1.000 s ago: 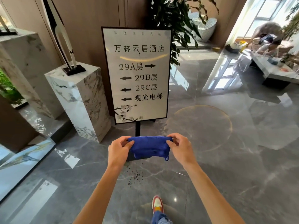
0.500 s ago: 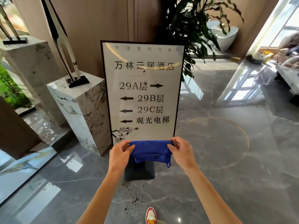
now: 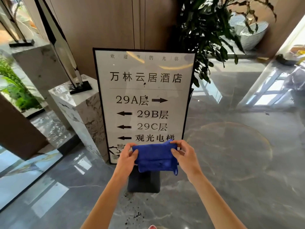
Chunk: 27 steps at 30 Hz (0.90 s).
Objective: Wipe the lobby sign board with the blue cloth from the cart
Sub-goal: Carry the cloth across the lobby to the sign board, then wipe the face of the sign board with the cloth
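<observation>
A white lobby sign board (image 3: pixel 145 96) with a black frame, black Chinese text and arrows stands upright right in front of me on a dark square base (image 3: pixel 143 182). A small dark smudge sits just under the big title line. I hold a folded blue cloth (image 3: pixel 154 157) in both hands in front of the board's lower edge, hiding its bottom right corner. My left hand (image 3: pixel 127 157) pinches the cloth's left side and my right hand (image 3: pixel 184 155) pinches its right side. A small loop hangs from the cloth's lower right corner.
A white marble pedestal (image 3: pixel 77 109) with a tall sculpture stands close to the board's left. A large potted plant (image 3: pixel 211 33) rises behind its right. Dark specks (image 3: pixel 133 210) dot the glossy grey floor (image 3: pixel 239 162) in front of the base. A taller pedestal (image 3: pixel 34 63) is at far left.
I have come closer to the sign board, which now fills more of the view. Both hands keep their hold, and the cloth has risen in front of the board's bottom edge.
</observation>
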Motion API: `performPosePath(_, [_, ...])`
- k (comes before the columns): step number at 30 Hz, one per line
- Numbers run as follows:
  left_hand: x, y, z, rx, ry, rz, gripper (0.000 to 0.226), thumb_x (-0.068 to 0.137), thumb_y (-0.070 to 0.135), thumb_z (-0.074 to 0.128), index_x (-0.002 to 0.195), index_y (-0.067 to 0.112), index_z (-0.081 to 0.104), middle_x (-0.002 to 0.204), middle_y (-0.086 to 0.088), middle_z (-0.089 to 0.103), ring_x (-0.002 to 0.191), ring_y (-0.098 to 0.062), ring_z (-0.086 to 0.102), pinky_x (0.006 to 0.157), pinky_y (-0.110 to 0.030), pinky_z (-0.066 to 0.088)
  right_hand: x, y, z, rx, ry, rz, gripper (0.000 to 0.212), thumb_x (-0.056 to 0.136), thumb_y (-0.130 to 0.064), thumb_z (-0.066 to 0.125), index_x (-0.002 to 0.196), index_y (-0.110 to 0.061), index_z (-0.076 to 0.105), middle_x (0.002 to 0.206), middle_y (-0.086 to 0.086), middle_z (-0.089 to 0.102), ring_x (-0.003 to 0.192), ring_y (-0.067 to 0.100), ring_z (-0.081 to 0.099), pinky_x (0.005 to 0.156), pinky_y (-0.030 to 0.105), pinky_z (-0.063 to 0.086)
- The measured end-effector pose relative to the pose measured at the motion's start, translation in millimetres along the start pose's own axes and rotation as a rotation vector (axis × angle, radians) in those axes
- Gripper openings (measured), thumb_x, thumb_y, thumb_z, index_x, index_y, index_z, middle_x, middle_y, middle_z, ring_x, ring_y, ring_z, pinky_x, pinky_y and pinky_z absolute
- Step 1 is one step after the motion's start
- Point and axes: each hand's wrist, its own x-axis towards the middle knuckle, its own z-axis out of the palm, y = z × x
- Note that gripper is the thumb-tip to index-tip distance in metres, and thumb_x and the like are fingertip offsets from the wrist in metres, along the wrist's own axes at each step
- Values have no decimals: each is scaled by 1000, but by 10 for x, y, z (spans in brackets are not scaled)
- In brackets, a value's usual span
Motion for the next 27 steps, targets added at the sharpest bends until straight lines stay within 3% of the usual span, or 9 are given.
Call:
performPosePath(4, [147, 6, 28, -211, -29, -40, 14, 103, 3, 48, 103, 14, 58, 86, -4, 73, 74, -12, 67, 59, -25, 52, 135, -50, -16, 187, -54, 5, 33, 96, 3, 57, 110, -25, 68, 115, -6, 70, 98, 5, 71, 82, 30, 61])
performPosePath(6, [231, 32, 54, -283, -39, -43, 12, 101, 9, 52, 98, 15, 61, 83, -1, 73, 70, -10, 67, 53, -24, 52, 205, -43, -7, 321, -64, 20, 35, 96, 5, 56, 115, -22, 66, 119, -3, 70, 102, 12, 71, 79, 31, 61])
performPosePath(8, [309, 81, 74, -305, -60, -31, 9, 94, 25, 58, 94, 18, 64, 83, 0, 71, 67, -9, 65, 49, -24, 50, 268, -21, 25, 563, -87, 60, 37, 95, 4, 57, 125, -17, 60, 125, 4, 70, 110, 23, 69, 82, 40, 60])
performPosePath(11, [432, 132, 41, -279, -111, 0, 25, 86, 40, 67, 101, 20, 61, 96, 0, 73, 81, -12, 70, 58, -26, 54, 352, -18, 89, 889, -156, 179, 50, 90, -4, 63, 138, -13, 53, 134, 15, 65, 116, 33, 67, 81, 45, 60])
performPosePath(15, [615, 150, -38, -239, -151, 40, 17, 92, 16, 62, 108, 22, 58, 103, -8, 74, 91, -20, 72, 69, -28, 57, 408, -59, 212, 993, -310, 295, 56, 90, -19, 69, 142, -4, 53, 142, 24, 57, 124, 40, 61, 91, 46, 56])
performPosePath(20, [847, 313, -82, -265, -210, -10, 32, 98, -5, 51, 102, 25, 61, 103, -17, 74, 88, -30, 71, 66, -36, 57, 405, -55, 499, 1110, -290, 430, 57, 90, -38, 67, 137, -7, 60, 138, 28, 59, 121, 45, 62, 89, 52, 57])
performPosePath(24, [974, 421, -110, -277, -313, -46, 31, 97, -8, 51, 100, 20, 61, 101, -20, 73, 86, -33, 71, 66, -36, 57, 386, -141, 742, 1160, -340, 462, 56, 88, -40, 73, 136, -12, 62, 144, 25, 55, 130, 46, 54, 101, 57, 49])
performPosePath(27, [1049, 489, -168, -292, -342, -72, 34, 95, -11, 50, 95, 20, 64, 97, -20, 74, 83, -33, 71, 63, -34, 58, 402, -230, 912, 1116, -335, 424, 36, 93, -33, 69, 125, -19, 70, 139, 19, 61, 129, 38, 58, 100, 52, 51])
